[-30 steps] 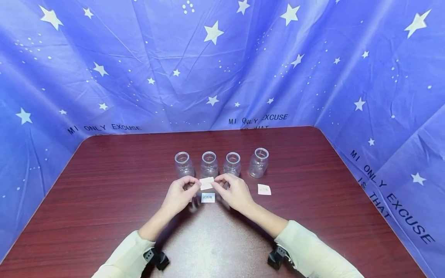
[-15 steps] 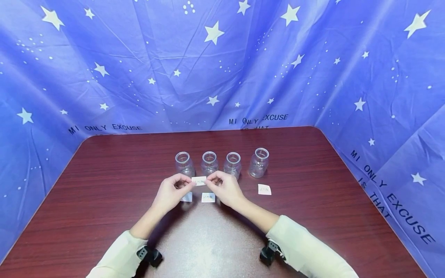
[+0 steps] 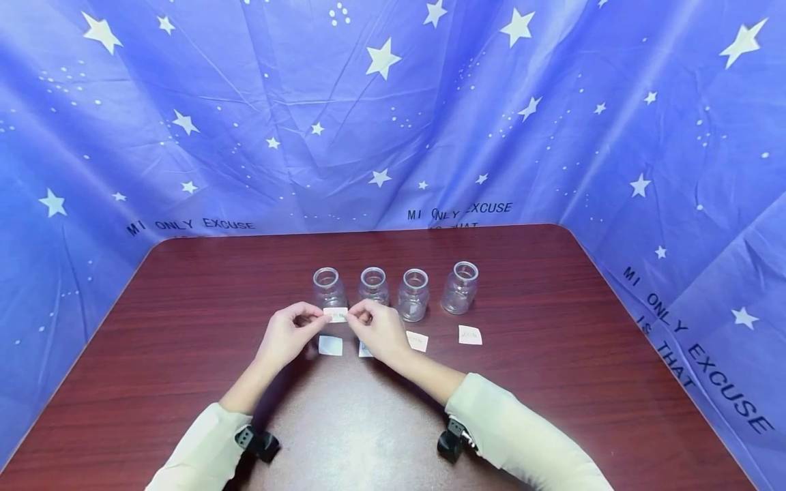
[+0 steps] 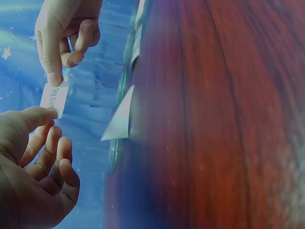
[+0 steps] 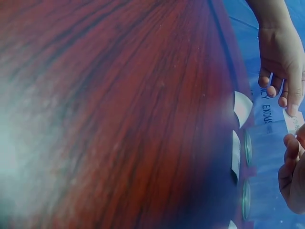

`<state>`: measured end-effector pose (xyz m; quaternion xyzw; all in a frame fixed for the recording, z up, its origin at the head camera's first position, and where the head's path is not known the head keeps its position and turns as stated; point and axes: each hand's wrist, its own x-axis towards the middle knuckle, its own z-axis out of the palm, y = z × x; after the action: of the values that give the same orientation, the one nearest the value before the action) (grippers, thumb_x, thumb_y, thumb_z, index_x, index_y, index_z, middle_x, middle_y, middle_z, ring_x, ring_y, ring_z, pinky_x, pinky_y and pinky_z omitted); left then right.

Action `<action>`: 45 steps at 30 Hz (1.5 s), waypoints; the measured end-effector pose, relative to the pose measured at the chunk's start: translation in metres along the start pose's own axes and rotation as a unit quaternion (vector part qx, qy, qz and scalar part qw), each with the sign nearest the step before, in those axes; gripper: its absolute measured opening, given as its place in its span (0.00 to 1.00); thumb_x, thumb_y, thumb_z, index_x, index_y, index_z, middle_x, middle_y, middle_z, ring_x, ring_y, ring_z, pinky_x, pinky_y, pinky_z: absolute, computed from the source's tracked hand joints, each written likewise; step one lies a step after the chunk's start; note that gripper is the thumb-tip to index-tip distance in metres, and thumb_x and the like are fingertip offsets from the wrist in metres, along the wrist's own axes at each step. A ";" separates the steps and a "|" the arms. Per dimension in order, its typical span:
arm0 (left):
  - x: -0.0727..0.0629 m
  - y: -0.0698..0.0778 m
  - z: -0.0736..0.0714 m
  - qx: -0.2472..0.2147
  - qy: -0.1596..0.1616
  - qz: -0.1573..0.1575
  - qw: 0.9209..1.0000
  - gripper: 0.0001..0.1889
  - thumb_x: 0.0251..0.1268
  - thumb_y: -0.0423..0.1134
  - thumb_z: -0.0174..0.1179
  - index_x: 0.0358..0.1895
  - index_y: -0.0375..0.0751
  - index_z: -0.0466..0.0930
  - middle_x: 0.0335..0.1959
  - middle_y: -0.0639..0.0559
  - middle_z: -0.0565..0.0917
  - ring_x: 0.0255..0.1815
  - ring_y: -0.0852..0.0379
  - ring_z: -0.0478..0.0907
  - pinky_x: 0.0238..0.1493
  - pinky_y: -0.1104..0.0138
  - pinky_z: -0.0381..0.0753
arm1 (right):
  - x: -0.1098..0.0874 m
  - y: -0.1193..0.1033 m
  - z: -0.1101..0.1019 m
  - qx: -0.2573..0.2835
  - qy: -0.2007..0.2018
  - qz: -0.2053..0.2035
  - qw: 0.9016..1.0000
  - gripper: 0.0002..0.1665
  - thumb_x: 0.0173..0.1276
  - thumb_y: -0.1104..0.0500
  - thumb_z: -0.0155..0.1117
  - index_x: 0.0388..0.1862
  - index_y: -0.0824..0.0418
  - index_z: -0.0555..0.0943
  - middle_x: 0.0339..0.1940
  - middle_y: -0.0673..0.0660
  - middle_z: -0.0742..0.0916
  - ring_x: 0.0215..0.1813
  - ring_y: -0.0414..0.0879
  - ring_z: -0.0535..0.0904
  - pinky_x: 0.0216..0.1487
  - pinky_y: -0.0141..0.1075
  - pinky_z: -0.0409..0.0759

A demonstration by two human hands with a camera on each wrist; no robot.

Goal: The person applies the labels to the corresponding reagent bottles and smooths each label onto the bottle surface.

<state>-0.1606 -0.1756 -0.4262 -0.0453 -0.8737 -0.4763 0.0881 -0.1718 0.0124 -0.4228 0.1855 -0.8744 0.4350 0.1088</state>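
Observation:
A small white paper label (image 3: 336, 314) with dark handwriting is stretched level between both hands. My left hand (image 3: 285, 335) pinches its left end with thumb and index finger; my right hand (image 3: 381, 333) pinches the right end. In the left wrist view the label (image 4: 55, 100) spans the gap between the two hands' fingertips. Behind it stands the leftmost clear glass jar (image 3: 328, 283), its lower part covered by the label. Whether label and glass touch, I cannot tell.
Open glass jars stand to its right: a second (image 3: 372, 281), a third (image 3: 414, 296) and a fourth (image 3: 460, 288). On the dark red table (image 3: 184, 307) lie a bluish slip (image 3: 330, 346), a half-hidden slip (image 3: 365, 350) and two written labels (image 3: 417, 341). A starry blue curtain (image 3: 344, 164) hangs behind.
Both hands have moved left with the label, from before the second jar to before the leftmost one. Slips on the table that the hands had covered now show.

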 end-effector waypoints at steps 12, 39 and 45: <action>0.007 -0.008 -0.003 -0.022 -0.024 -0.035 0.999 0.07 0.57 0.40 0.65 0.34 0.40 0.81 0.21 0.40 0.83 0.16 0.50 0.79 0.15 0.69 0.72 | 0.007 0.001 0.016 -0.049 0.005 0.023 0.999 0.07 0.63 0.53 0.62 0.34 0.55 0.83 0.17 0.45 0.82 0.14 0.30 0.63 0.18 0.23 0.63; 0.014 -0.010 -0.004 0.065 -0.003 -0.032 0.997 0.08 0.56 0.42 0.66 0.32 0.41 0.83 0.25 0.49 0.85 0.26 0.62 0.78 0.29 0.72 0.73 | 0.010 -0.002 0.031 -0.121 0.055 0.015 0.991 0.06 0.64 0.54 0.60 0.33 0.52 0.82 0.14 0.44 0.82 0.15 0.32 0.69 0.19 0.25 0.65; 0.016 -0.011 -0.007 0.066 -0.009 -0.027 0.997 0.09 0.56 0.42 0.66 0.33 0.40 0.83 0.26 0.48 0.85 0.27 0.62 0.78 0.30 0.72 0.74 | 0.009 -0.002 0.032 -0.115 0.051 0.019 0.992 0.06 0.65 0.53 0.60 0.34 0.52 0.81 0.15 0.44 0.82 0.15 0.32 0.69 0.19 0.25 0.65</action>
<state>-0.1773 -0.1872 -0.4280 -0.0207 -0.9049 -0.4193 0.0701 -0.1803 -0.0164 -0.4366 0.1328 -0.9153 0.3420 0.1661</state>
